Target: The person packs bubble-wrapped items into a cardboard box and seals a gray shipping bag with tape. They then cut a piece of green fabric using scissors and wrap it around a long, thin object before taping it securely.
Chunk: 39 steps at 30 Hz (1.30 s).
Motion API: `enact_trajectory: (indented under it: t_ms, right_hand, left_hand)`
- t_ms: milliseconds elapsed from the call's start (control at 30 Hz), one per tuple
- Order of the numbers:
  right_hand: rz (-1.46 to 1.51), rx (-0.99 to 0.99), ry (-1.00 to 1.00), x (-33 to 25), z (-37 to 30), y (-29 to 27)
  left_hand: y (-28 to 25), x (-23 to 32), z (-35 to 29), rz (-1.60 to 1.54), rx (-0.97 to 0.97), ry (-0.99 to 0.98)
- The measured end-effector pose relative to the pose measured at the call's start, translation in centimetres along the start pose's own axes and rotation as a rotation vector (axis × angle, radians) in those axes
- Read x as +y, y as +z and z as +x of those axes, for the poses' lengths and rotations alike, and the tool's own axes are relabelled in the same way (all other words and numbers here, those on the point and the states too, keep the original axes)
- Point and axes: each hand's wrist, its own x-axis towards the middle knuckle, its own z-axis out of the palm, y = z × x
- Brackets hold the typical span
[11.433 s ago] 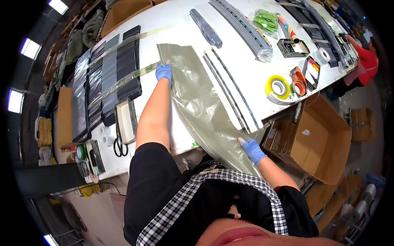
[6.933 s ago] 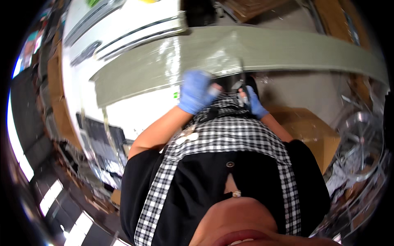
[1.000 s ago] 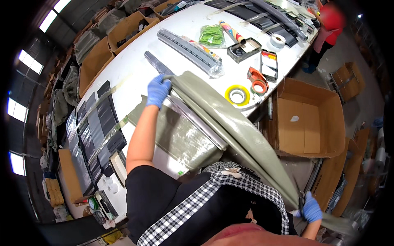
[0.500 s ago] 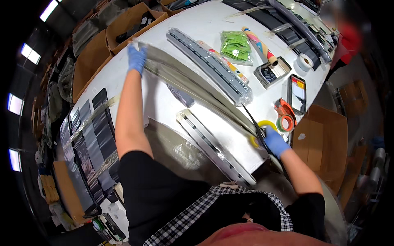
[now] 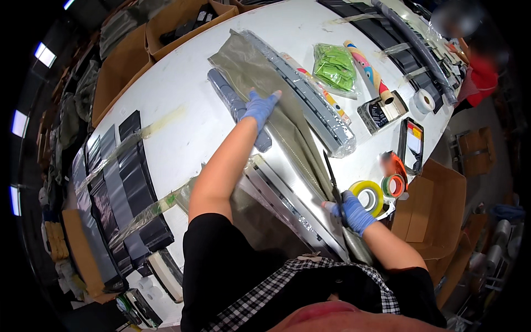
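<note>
My left hand (image 5: 261, 108), in a blue glove, lies on a long olive-grey plastic sheet (image 5: 298, 135) with its fingers spread. The sheet runs in folds from the far middle of the table down toward my right side. My right hand (image 5: 357, 214), also gloved in blue, is closed round a pair of scissors; their dark blades (image 5: 332, 176) point up and away over the sheet's right edge. A yellow tape roll (image 5: 378, 192) sits right beside that hand. Under the sheet's left side lies a grey wrapped roll (image 5: 222, 91). Nearer me is a pale wrapped strip (image 5: 293, 205).
Right of the sheet lie a grey wrapped profile bundle (image 5: 310, 99), a bag of green packets (image 5: 335, 67), a colourful tube (image 5: 369, 72) and an orange tape dispenser (image 5: 395, 169). Cardboard boxes (image 5: 423, 218) stand beyond the table's edges. A co-worker in red (image 5: 480, 77) is at the far right.
My left hand has come nearer and to the right, from the sheet's raised far end onto its middle. The sheet now lies flatter and farther right. The scissors stay in my right hand.
</note>
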Motion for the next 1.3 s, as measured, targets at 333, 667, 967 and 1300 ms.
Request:
enact_trajectory:
  t_ms: [333,667,967,1300]
  right_hand:
    - [-0.58,0.307,-0.218,-8.3,3.3,0.7]
    - [-0.573,0.179,-0.274,-11.2,10.2,-0.3]
    - [-0.555,0.052,-0.309,-12.5,10.5,-3.9]
    - [0.345,0.326,-0.694,-5.4,12.5,-9.5]
  left_hand:
    - [0.2,-1.2,4.1,-0.19,0.26,0.046]
    - [8.1,-10.3,-20.5,-1.209,-1.079,-0.344]
    - [15.3,-6.7,-22.2,-1.155,-0.722,0.028]
    - [15.4,-4.6,-19.4,-0.941,-0.743,-0.354]
